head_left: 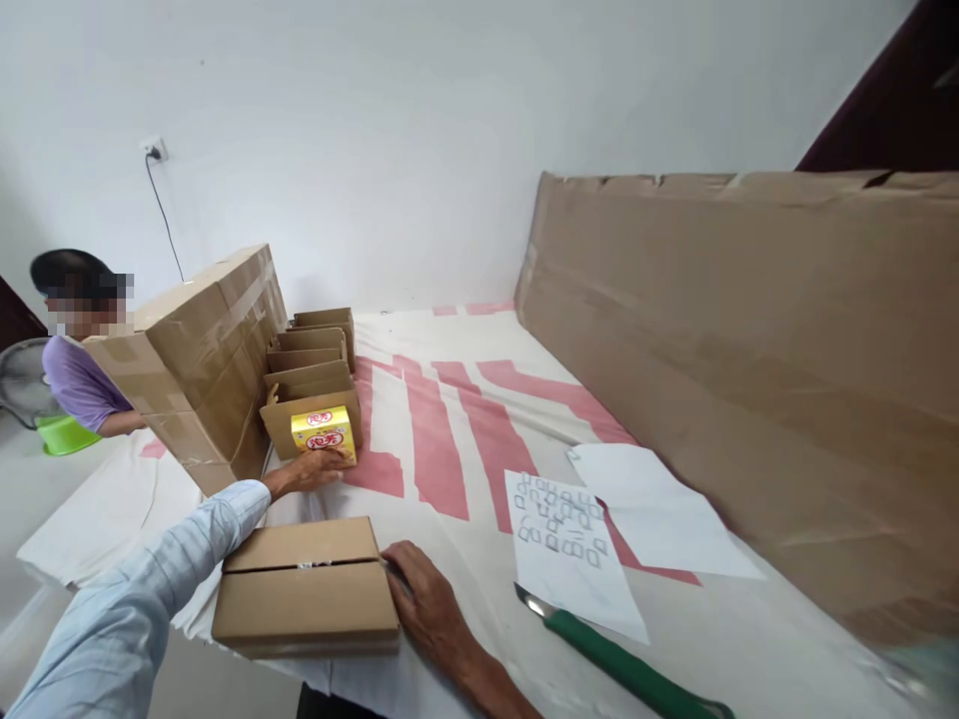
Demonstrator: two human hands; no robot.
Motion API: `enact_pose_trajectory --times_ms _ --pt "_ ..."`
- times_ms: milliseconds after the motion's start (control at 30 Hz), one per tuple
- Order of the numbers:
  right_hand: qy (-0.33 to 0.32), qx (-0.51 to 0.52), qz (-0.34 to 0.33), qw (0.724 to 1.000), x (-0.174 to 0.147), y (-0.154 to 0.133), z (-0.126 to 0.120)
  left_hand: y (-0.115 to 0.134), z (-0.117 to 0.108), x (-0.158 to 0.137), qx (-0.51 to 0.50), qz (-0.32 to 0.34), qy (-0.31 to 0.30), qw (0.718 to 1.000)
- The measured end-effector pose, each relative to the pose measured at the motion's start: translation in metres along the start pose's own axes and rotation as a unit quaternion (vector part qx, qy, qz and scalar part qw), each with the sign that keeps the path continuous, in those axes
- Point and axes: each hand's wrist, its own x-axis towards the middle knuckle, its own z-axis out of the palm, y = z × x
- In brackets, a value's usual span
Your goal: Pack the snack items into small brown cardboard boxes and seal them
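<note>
My left hand (311,471) reaches forward to a yellow box with red lettering (324,429). Its fingers are against the lower front of that box, which stands at the front of a row of open brown cartons (315,384). Close to me lies a closed cardboard box (307,604), its top flaps meeting at a seam with a small light mark. Against the right side of this box rests my right hand (431,599), fingers extended along its edge and partly hidden.
A green-handled knife (621,659) lies at front right beside a sheet with drawn marks (561,544) and a blank sheet (651,499). Large cardboard (734,350) stands along the right. Taped cartons (202,350) are stacked at left, with a person (82,374) behind them.
</note>
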Motion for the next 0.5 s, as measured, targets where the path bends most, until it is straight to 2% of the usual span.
enact_pose_trajectory --times_ms 200,500 --pt "0.019 0.011 -0.009 1.0 0.0 0.002 0.001 -0.02 -0.016 0.022 0.028 -0.014 -0.017 0.999" --pt "0.025 0.006 -0.026 0.999 0.002 -0.005 -0.004 -0.044 -0.05 0.079 0.093 -0.025 -0.034 0.995"
